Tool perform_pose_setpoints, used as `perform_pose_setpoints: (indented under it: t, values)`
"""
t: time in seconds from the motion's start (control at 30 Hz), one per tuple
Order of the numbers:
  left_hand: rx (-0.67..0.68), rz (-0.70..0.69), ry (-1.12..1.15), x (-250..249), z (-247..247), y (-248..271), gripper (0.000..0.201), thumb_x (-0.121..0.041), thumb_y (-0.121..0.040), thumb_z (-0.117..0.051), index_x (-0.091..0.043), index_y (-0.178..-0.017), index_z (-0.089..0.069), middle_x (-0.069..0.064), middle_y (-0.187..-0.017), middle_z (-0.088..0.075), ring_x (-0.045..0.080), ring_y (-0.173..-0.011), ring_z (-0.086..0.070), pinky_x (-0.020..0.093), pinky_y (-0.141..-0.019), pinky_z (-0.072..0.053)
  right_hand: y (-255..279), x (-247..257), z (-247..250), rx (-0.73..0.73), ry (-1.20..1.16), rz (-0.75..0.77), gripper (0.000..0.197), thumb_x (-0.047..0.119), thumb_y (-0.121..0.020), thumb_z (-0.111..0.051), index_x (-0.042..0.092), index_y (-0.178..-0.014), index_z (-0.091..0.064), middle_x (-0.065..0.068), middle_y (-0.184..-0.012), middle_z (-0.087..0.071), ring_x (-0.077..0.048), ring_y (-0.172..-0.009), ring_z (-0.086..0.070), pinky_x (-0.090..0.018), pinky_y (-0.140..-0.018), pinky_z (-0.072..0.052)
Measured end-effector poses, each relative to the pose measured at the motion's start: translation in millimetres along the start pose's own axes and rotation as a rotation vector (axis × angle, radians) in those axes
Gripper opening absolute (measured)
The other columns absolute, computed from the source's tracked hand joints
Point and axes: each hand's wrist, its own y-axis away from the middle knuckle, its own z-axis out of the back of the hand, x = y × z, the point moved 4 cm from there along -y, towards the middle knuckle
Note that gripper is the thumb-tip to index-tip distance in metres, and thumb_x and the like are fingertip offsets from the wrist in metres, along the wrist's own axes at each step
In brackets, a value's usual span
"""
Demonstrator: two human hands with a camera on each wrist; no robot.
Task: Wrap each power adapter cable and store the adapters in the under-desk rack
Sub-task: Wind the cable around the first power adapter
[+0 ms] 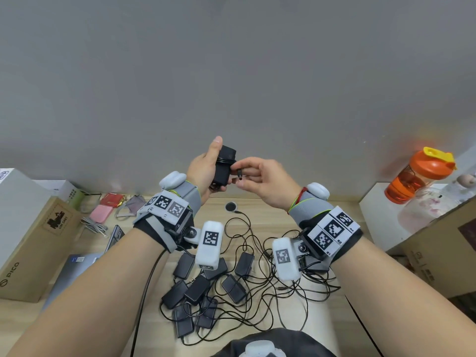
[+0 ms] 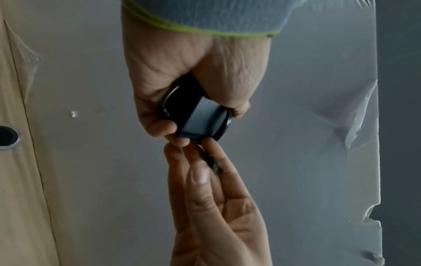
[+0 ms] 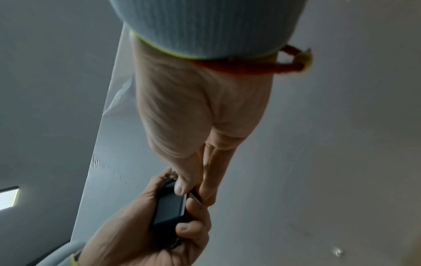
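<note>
My left hand (image 1: 203, 173) grips the smooth matte-black rectangular power adapter (image 1: 224, 164), thin cable turns around it, raised above the wooden desk (image 1: 268, 210). My right hand (image 1: 262, 182) pinches its black barrel plug (image 1: 239, 174) just beside the adapter.

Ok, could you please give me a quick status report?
Left hand grips adapter, cable wound. Right hand pinches plug. Adapter pile waits, cords tangled.

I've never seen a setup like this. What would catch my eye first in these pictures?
Probably the two raised hands in the middle: the left hand grips a black power adapter while the right hand pinches its cable plug. Below them a tangled heap of adapters covers the wooden desk, and an orange bottle stands far right.
</note>
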Motion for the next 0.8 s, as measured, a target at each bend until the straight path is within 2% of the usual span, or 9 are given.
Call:
perform_pose_setpoints:
  t: [0.07, 0.17, 0.23, 0.33, 0.43, 0.5, 0.57, 0.7, 0.8]
  values:
    - [0.013, 0.016, 0.02, 3, 1, 2, 0.058, -0.064, -0.089, -0.052, -0.008, -0.1, -0.06, 0.01, -0.077, -0.063, 0.024, -0.052, -0.056, 0.026, -0.044, -0.039, 0, 3, 4, -0.042, 0.028, 0.029, 0.024, -0.001, -0.089, -0.066, 0.012, -0.109, -0.07, -0.003, -0.093, -0.073, -0.013, -0.09, -0.072, -0.023, -0.088, -0.055]
    - [0.036, 0.028, 0.038, 6, -4, 5, 0.063, -0.066, -0.089, -0.051, -0.006, -0.104, -0.061, 0.011, -0.08, -0.064, 0.024, -0.054, -0.055, 0.026, -0.045, -0.04, 0, 6, 10, -0.151, 0.133, 0.105, 0.016, 0.007, -0.084, -0.075, 0.011, -0.099, -0.077, -0.005, -0.072, -0.071, -0.01, -0.059, -0.067, -0.021, -0.069, -0.056]
    - [0.048, 0.023, 0.024, 7, -9, 6, 0.064, -0.067, -0.09, -0.048, -0.005, -0.103, -0.061, 0.012, -0.077, -0.064, 0.023, -0.055, -0.055, 0.027, -0.046, -0.041, 0, 10, 9, -0.201, 0.234, 0.18, 0.009, 0.015, -0.077, -0.081, 0.013, -0.086, -0.079, 0.0, -0.066, -0.068, -0.009, -0.051, -0.059, -0.023, -0.061, -0.052]
    - [0.05, 0.017, -0.008, 8, -13, 6, 0.067, -0.066, -0.091, -0.047, -0.003, -0.108, -0.062, 0.012, -0.077, -0.063, 0.022, -0.054, -0.056, 0.028, -0.045, -0.042, -2, 12, 6, -0.274, 0.28, 0.197, 0.011, 0.017, -0.071, -0.086, 0.015, -0.072, -0.076, 0.004, -0.065, -0.065, -0.01, -0.053, -0.061, -0.019, -0.059, -0.048]
    - [0.052, 0.024, 0.009, 7, -12, 6, 0.067, -0.065, -0.09, -0.05, -0.002, -0.111, -0.061, 0.012, -0.079, -0.063, 0.023, -0.056, -0.057, 0.028, -0.046, -0.043, -1, 10, 7, -0.261, 0.18, 0.163, 0.01, 0.01, -0.075, -0.083, 0.013, -0.081, -0.075, -0.002, -0.075, -0.073, -0.014, -0.065, -0.071, -0.028, -0.073, -0.058]
    - [0.045, 0.036, 0.043, 3, -9, 6, 0.062, -0.064, -0.09, -0.051, -0.005, -0.107, -0.061, 0.011, -0.077, -0.064, 0.023, -0.055, -0.057, 0.028, -0.047, -0.043, 0, 7, 9, -0.218, 0.137, 0.158, 0.014, 0.008, -0.078, -0.08, 0.012, -0.091, -0.076, -0.004, -0.086, -0.074, -0.017, -0.077, -0.074, -0.032, -0.083, -0.058]
    - [0.034, 0.043, 0.071, 0, -7, 6, 0.061, -0.064, -0.09, -0.051, -0.006, -0.106, -0.061, 0.011, -0.08, -0.065, 0.024, -0.056, -0.056, 0.028, -0.048, -0.043, 0, 7, 9, -0.195, 0.145, 0.184, 0.016, 0.008, -0.078, -0.08, 0.011, -0.093, -0.076, -0.003, -0.091, -0.073, -0.016, -0.082, -0.073, -0.032, -0.086, -0.058]
    - [0.061, 0.048, 0.045, 1, -10, 7, 0.066, -0.066, -0.091, -0.047, -0.005, -0.11, -0.061, 0.011, -0.078, -0.064, 0.024, -0.056, -0.056, 0.028, -0.049, -0.043, -2, 13, 12, -0.312, 0.2, 0.204, 0.012, 0.016, -0.074, -0.085, 0.014, -0.081, -0.076, 0.003, -0.077, -0.071, -0.01, -0.067, -0.069, -0.026, -0.072, -0.056]
    - [0.118, 0.03, 0.0, 2, -18, 9, 0.068, -0.067, -0.092, -0.044, -0.004, -0.111, -0.062, 0.01, -0.079, -0.065, 0.023, -0.056, -0.057, 0.028, -0.05, -0.044, -5, 13, 15, -0.388, 0.162, 0.182, 0.019, 0.016, -0.076, -0.083, 0.016, -0.085, -0.065, 0.005, -0.07, -0.065, -0.016, -0.055, -0.066, -0.025, -0.059, -0.054]
